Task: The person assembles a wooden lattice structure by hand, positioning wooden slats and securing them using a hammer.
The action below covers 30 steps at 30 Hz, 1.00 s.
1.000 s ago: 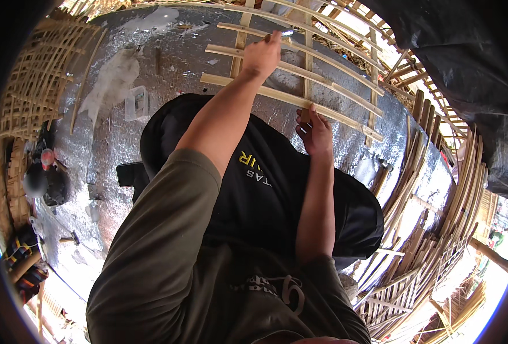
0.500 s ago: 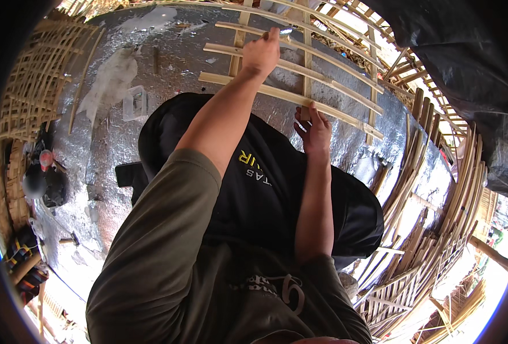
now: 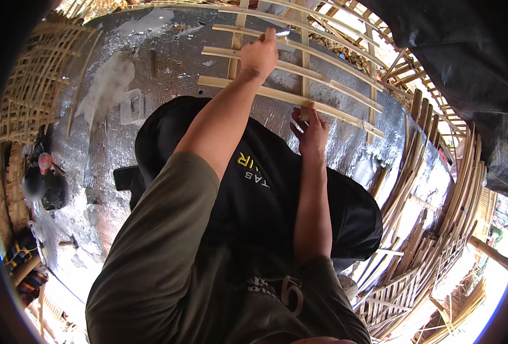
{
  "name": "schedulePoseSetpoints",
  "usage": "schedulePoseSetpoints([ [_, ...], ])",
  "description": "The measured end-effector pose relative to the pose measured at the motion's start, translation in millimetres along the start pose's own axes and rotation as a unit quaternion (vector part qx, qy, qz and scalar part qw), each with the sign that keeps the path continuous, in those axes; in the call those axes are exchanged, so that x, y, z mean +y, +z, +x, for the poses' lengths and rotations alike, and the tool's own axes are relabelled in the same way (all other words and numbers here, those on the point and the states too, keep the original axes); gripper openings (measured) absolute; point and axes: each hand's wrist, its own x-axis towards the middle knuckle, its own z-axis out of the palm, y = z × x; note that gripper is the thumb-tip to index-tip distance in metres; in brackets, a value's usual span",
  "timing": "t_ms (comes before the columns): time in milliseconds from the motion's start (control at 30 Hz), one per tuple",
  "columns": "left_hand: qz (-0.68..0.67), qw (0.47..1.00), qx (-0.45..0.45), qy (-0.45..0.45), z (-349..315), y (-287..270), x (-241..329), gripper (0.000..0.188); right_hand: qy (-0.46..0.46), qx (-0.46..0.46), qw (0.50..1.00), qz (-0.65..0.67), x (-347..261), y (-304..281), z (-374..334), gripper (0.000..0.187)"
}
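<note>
Little has moved since the earlier frame: lattice and surroundings alike sit slightly farther left in view, and the right hand (image 3: 313,135) has shifted left with them. Lattice (image 3: 305,60) consists of pale tan strips, running left to right across three crosspieces, with open gaps and uneven left ends; the strips appear bowed through the lens. It lies on the far side, beyond the person's black-covered lap (image 3: 254,206). Left hand (image 3: 259,57) is over the strips between the left and middle crosspieces, fingers curled; its grip is hidden, and I cannot tell what it pinches. A small bright item (image 3: 282,33) shows just right of its fingertips. Right hand pinches the near edge by the middle crosspiece's end, thumb uppermost. Silver sheeting (image 3: 179,80) extends left toward a woven panel (image 3: 36,80), offering the widest room; loose strips (image 3: 414,166) bound the right.
</note>
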Motion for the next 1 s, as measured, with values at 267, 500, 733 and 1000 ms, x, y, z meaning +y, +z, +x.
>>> schedulePoseSetpoints([
  [267,-0.040,0.999,-0.011,-0.003,1.0,-0.9,-2.9,0.011,0.021,-0.024,0.999,-0.018,-3.7,2.9,-1.2,0.044],
  [500,-0.056,0.994,-0.081,-0.044,0.6,-10.2,-3.3,0.019,-0.004,-0.027,0.998,-0.055,-0.3,4.2,0.0,0.046],
  [733,-0.082,0.996,-0.039,-0.025,6.3,-3.4,-6.9,0.011,-0.001,-0.020,0.998,-0.057,-0.3,8.8,0.9,0.045],
  [1000,-0.061,0.997,-0.030,-0.038,15.3,-7.8,2.5,0.010,-0.001,-0.017,0.998,-0.066,-0.8,4.7,4.2,0.043],
])
